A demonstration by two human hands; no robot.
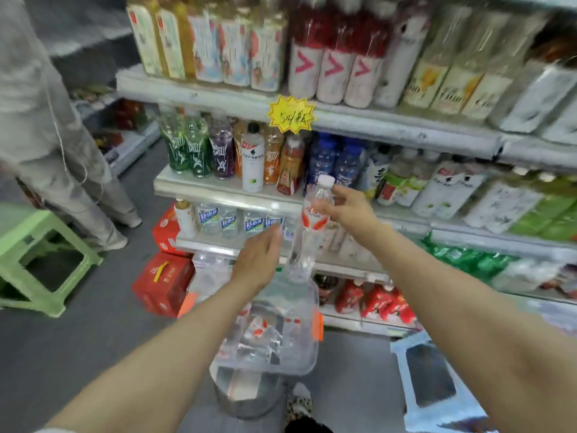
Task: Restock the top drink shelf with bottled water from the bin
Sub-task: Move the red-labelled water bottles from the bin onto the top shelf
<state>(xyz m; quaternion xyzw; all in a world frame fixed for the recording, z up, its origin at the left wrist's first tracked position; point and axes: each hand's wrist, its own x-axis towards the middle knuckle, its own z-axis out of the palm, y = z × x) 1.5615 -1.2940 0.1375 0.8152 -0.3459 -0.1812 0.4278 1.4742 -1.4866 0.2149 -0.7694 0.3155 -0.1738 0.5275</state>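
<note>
The person's right hand [349, 210] has the water bottle [313, 220] by its upper part, fingers and thumb curled round it just under the white cap. The weight hangs below the grip, which should let the bottle be lifted without slipping. It is in mid-air in front of the shelving, above the clear bin [309, 310] and well short of the top shelf [203, 93].

Its long axis runs close to upright with a slight lean: cap up and a little to the right, base down and left toward the bin's mouth (handy, since it has to stand cap-up on the shelf anyway).

The left hand [259, 260] is beside the lower half of the bottle, fingers out straight and holding nothing. I'd judge it is there to steady the base or take over, though the blur keeps me from saying whether it touches the plastic. More bottles [259, 331] lie in the bin, so the restocking looks far from finished.
</note>
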